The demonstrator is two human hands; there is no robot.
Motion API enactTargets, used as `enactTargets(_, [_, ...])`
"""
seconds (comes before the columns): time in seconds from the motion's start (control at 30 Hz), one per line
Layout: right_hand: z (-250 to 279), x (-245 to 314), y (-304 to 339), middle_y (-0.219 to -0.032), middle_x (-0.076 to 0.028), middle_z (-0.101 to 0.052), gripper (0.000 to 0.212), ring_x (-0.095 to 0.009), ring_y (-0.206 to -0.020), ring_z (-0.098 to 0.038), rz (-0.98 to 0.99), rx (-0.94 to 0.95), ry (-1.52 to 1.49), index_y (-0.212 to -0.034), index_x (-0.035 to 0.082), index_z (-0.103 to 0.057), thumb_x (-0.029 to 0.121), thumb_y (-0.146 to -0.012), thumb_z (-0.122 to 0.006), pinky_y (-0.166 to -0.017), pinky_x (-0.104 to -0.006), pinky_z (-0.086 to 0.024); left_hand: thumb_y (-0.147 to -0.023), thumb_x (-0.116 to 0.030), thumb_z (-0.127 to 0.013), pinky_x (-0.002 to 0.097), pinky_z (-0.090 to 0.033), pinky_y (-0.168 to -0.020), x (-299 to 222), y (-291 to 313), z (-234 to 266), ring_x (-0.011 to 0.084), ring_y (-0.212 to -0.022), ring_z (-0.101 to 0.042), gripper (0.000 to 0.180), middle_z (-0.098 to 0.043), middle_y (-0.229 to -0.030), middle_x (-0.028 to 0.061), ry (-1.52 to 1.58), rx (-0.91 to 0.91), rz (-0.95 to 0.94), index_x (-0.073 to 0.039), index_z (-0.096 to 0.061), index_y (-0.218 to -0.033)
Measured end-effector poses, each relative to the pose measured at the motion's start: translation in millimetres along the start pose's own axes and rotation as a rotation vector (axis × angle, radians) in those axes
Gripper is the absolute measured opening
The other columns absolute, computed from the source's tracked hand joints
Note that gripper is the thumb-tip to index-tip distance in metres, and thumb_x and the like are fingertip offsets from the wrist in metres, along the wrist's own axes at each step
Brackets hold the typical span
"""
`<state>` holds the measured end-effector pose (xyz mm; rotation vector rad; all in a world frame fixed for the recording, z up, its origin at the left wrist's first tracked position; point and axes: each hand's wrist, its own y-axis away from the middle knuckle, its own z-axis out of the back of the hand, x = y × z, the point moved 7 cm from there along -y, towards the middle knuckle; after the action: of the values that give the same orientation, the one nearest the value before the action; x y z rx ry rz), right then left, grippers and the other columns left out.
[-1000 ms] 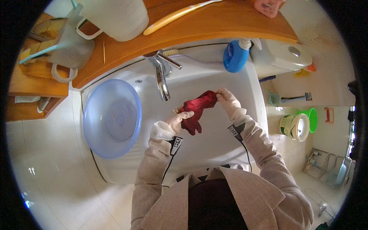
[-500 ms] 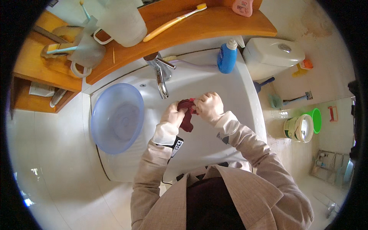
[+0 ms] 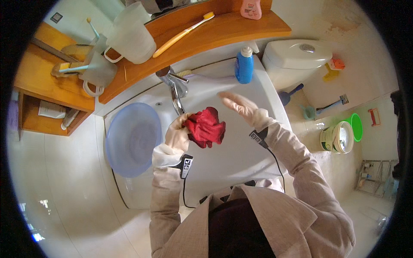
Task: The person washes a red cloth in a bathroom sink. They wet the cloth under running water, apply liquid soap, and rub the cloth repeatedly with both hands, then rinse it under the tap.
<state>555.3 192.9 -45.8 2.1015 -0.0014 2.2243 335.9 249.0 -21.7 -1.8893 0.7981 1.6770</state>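
A crumpled red cloth is gripped in my gloved left hand over the white sink basin, just below the chrome tap. My gloved right hand is open with fingers spread, lifted to the right of the cloth and apart from it. Both hands wear pale rubber gloves, and a small black device sits on each wrist.
A pale blue plastic bowl rests on the sink's left side. A blue bottle stands at the sink's back. The wooden shelf holds a yellow toothbrush and a jug. To the right stand a white toilet and a green bucket.
My right hand has let go of the red cloth and moved up and right, opening. The left hand now holds the bunched cloth alone.
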Motion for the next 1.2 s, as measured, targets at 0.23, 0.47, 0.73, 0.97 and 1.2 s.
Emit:
enactTargets(0.23, [-44.2,-32.4,8.1,-0.124,-0.010,-0.061,0.038,-0.022,-0.113,-0.059,-0.211,0.346,-0.699,-0.127,0.002,-0.055,0.014,-0.093,-0.065,-0.099,-0.0400,-0.047,-0.092,-0.007,-0.060,0.0275,-0.046,-0.101,15.2,7.6,22.5,0.0158,-0.114,-0.059,0.040,-0.061,-0.124,0.0083,-0.377,0.140,-0.044,-0.001,-0.051,-0.131])
enactTargets(0.47, [31.1,-18.2,-4.3,-0.118,-0.016,-0.064,0.048,-0.027,-0.109,-0.063,-0.304,0.097,0.123,-0.124,0.001,-0.057,0.038,-0.093,-0.059,-0.094,-0.0389,-0.050,-0.094,-0.007,-0.060,0.0289,-0.048,-0.096,38.1,17.3,12.1,0.0163,-0.108,-0.060,0.032,-0.062,-0.115,0.0072,0.490,-0.118,0.236,0.000,-0.053,-0.125])
enactTargets(0.73, [148.1,34.4,-35.6,-0.124,-0.026,-0.058,0.075,-0.035,-0.113,-0.060,-0.396,-0.133,-0.689,-0.128,-0.010,-0.046,0.055,-0.092,-0.056,-0.096,-0.0463,-0.051,-0.098,-0.010,-0.046,0.0391,-0.051,-0.095,30.5,4.2,-11.4,0.0256,-0.105,-0.061,0.024,-0.061,-0.113,0.0117,0.738,-0.016,0.263,0.001,-0.053,-0.118])
enactTargets(0.97, [113.8,101.7,-62.4,-0.082,-0.010,-0.052,0.036,-0.013,-0.061,-0.051,-0.287,0.420,-0.893,-0.101,-0.005,-0.049,0.029,-0.095,-0.061,-0.050,-0.0211,-0.042,-0.098,-0.012,-0.046,0.0404,-0.050,-0.096,36.4,-0.6,-19.7,0.0260,-0.109,-0.060,0.025,-0.059,-0.117,0.0128,0.551,-0.019,0.190,0.000,-0.052,-0.118])
enactTargets(1.2, [154.0,95.2,-54.3,-0.087,-0.015,-0.056,0.017,-0.013,-0.056,-0.052,-0.358,-0.223,-0.306,-0.109,0.004,-0.052,0.014,-0.096,-0.054,-0.048,-0.0228,-0.047,-0.096,-0.010,-0.046,0.0405,-0.050,-0.097,46.6,-5.6,-27.1,0.0269,-0.111,-0.059,0.031,-0.059,-0.120,0.0132,0.811,0.008,0.263,0.002,-0.051,-0.124])
